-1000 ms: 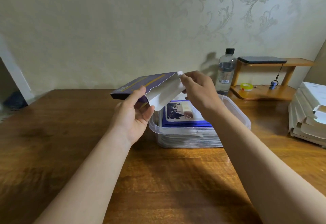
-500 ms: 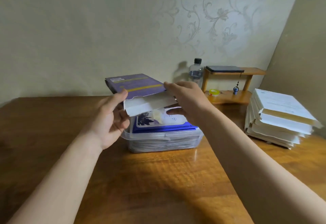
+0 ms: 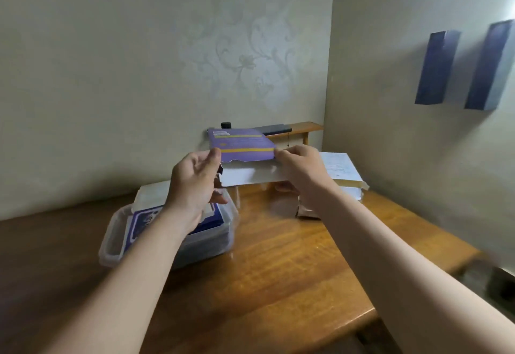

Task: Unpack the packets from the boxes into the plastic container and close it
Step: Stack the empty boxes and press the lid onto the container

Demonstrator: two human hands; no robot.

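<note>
- We see a dim room with soft, greyish light.
- The brightest spot is a shiny yellow patch on the wooden table, between the two arms.
- The left side of the table is much darker.
- The plastic container looks smeared and fuzzy, and so does the stack of white boxes.
- The purple box, held by the left hand and the right hand, is a bit clearer, but we cannot read its words.
- At the right edge the blue shapes on the wall lean and look soft.
- The arms look stretched wide at the bottom corners.
</note>
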